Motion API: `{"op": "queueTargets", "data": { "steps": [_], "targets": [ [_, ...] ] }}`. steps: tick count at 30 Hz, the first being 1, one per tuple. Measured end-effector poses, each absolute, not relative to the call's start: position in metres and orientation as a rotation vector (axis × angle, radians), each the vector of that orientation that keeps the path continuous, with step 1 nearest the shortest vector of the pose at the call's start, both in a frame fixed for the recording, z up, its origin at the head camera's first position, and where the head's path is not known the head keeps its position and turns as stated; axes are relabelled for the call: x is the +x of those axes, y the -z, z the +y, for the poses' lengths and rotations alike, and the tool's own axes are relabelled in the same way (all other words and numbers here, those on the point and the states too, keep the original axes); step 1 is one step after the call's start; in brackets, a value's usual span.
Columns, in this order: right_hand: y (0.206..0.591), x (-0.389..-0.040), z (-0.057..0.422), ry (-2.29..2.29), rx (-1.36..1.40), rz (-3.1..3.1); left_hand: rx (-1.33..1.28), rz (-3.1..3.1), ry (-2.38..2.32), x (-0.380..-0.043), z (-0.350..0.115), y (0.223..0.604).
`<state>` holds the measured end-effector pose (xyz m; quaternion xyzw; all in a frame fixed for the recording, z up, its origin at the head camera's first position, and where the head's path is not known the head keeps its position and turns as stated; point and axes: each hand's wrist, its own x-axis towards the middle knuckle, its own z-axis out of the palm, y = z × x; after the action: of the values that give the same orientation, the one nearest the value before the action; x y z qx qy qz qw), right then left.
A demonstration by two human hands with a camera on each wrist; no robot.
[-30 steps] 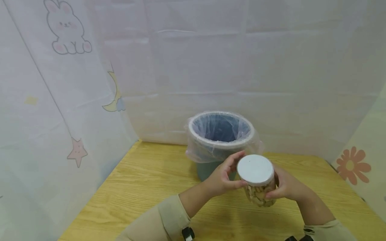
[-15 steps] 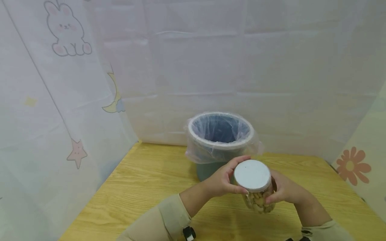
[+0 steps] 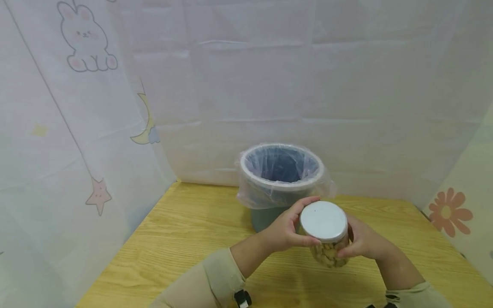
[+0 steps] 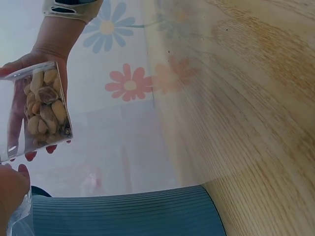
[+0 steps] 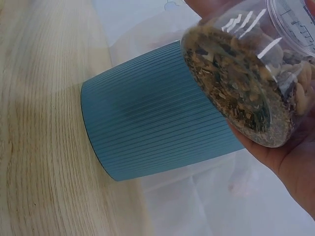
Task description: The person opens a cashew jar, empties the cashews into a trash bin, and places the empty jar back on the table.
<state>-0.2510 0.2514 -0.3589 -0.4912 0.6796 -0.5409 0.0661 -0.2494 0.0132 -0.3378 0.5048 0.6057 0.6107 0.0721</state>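
A clear round jar [image 3: 329, 254] with a white lid [image 3: 323, 220] is held up between both hands in front of the bin. My left hand [image 3: 283, 231] grips its upper left side, thumb at the lid's edge. On the other side my right hand [image 3: 367, 241] holds the jar body, thumb across the front. Tan and brown nut-like pieces show through the wall in the left wrist view. The right wrist view shows the jar's underside [image 5: 236, 83], where brown crumbs have gathered.
Just beyond the hands stands a blue-green ribbed bin [image 3: 265, 218], its clear plastic liner [image 3: 252, 192] folded over the white rim. The wooden table [image 3: 185, 239] reaches back to a pale hanging sheet [image 3: 250, 85] printed with cartoon figures.
The jar has dipped slightly toward me and left, then risen a little, with both hands moving along with it. The bin has stayed put.
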Motion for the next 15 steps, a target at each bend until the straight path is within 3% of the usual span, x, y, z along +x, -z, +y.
{"op": "queueTargets", "data": {
  "steps": [15],
  "targets": [
    [0.359, -0.250, 0.252, 1.610, -1.429, 2.265, 1.454, 1.989, -1.910, -0.257, 0.024, 0.352]
  ]
}}
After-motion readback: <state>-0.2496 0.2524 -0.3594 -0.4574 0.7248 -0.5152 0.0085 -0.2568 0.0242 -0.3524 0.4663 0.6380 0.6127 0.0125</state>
